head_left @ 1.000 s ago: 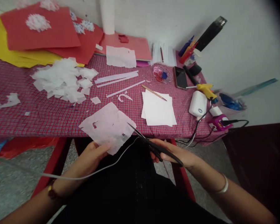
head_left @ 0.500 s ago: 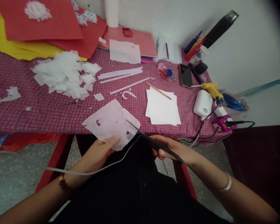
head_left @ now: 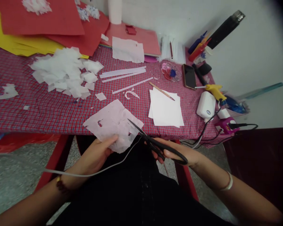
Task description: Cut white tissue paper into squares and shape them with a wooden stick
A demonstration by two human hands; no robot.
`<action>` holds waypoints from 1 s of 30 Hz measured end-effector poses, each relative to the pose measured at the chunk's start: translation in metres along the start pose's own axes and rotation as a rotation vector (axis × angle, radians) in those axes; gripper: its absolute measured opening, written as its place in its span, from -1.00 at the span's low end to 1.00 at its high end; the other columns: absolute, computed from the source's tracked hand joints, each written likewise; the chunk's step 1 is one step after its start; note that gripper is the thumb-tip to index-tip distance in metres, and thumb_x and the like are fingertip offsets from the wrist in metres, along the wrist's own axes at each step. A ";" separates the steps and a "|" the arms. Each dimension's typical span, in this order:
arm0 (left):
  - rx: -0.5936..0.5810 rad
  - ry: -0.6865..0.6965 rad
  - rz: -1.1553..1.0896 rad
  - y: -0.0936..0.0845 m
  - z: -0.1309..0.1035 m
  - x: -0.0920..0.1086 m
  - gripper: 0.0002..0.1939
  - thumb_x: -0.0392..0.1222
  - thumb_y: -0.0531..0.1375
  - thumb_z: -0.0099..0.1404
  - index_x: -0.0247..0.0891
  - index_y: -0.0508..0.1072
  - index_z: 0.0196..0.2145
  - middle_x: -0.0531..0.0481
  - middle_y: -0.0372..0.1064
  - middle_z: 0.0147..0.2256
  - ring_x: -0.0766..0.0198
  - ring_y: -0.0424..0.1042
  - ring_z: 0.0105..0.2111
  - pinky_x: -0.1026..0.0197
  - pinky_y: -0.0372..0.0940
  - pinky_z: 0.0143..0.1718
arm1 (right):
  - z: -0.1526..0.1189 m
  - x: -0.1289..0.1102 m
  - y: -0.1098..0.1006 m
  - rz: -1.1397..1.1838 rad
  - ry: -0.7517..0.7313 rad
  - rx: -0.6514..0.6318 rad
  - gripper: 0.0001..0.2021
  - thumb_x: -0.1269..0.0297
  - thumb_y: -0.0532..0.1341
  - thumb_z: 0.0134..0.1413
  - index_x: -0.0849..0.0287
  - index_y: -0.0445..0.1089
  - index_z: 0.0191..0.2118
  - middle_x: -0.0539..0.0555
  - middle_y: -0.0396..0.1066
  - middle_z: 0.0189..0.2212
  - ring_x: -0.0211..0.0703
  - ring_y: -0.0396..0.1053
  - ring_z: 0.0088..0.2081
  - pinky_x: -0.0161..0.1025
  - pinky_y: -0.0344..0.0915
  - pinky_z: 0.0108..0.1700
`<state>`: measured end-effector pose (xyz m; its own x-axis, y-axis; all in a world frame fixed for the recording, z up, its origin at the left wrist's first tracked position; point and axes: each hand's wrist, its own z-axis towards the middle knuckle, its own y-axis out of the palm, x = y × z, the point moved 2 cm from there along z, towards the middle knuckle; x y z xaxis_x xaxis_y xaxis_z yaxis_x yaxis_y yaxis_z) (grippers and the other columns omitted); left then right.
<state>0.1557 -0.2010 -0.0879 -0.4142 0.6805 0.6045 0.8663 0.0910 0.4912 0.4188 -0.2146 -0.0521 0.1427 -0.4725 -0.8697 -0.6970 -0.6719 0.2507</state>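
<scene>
My left hand (head_left: 102, 150) grips the near edge of a thin white sheet of paper (head_left: 110, 114), thumb on top. The sheet has small ragged holes and sits at the front edge of the table. In my right hand (head_left: 169, 150) is a pair of black-handled scissors (head_left: 153, 141), fingers in the loops. One blade lies over the sheet's right part; the other blade is mostly hidden under the paper. A thin white cable (head_left: 101, 171) passes across my left forearm.
On the checked tablecloth (head_left: 49, 116) lie a heap of white paper pieces (head_left: 61, 73), glue sticks (head_left: 122, 72), white square papers (head_left: 167, 108) under a pencil (head_left: 161, 91), and a phone (head_left: 189, 76). A yellow glue gun (head_left: 215, 91) and a white box-shaped device (head_left: 206, 104) stand at the right.
The scissor handles have spread apart, with the lower loop now visible below. Both hands stay at almost the same place, and the view has shifted slightly.
</scene>
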 end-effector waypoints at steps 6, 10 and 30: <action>-0.119 -0.010 0.133 0.000 -0.004 -0.005 -0.58 -0.11 0.28 0.23 -0.24 0.49 0.04 -0.16 0.49 0.02 -0.03 0.46 0.01 -0.03 0.29 0.10 | 0.010 -0.012 0.008 -0.091 0.032 0.022 -0.38 -0.21 0.16 0.14 0.25 0.22 0.07 0.06 0.27 -0.28 -0.31 0.25 -0.36 -0.31 0.22 -0.36; -0.138 0.001 0.211 -0.002 -0.004 -0.009 -0.60 -0.07 0.29 0.22 -0.23 0.52 0.00 -0.16 0.51 -0.02 -0.03 0.46 0.01 -0.02 0.26 0.11 | 0.015 -0.019 0.013 -0.091 0.062 0.061 -0.40 -0.24 0.19 0.08 0.26 0.27 -0.08 0.05 0.25 -0.30 -0.32 0.22 -0.38 -0.33 0.20 -0.39; -0.174 0.021 0.210 -0.006 0.000 -0.014 -0.65 -0.05 0.25 0.24 -0.24 0.55 -0.05 -0.18 0.53 -0.07 -0.08 0.38 0.09 -0.08 0.23 0.12 | 0.016 -0.004 0.022 -0.009 0.033 0.122 -0.48 -0.16 0.16 0.17 0.24 0.24 -0.04 0.01 0.28 -0.37 -0.39 0.23 -0.51 -0.38 0.16 -0.50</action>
<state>0.1566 -0.2108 -0.0995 -0.2380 0.6556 0.7166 0.8736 -0.1779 0.4529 0.3919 -0.2183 -0.0502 0.1710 -0.4871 -0.8565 -0.7756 -0.6027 0.1878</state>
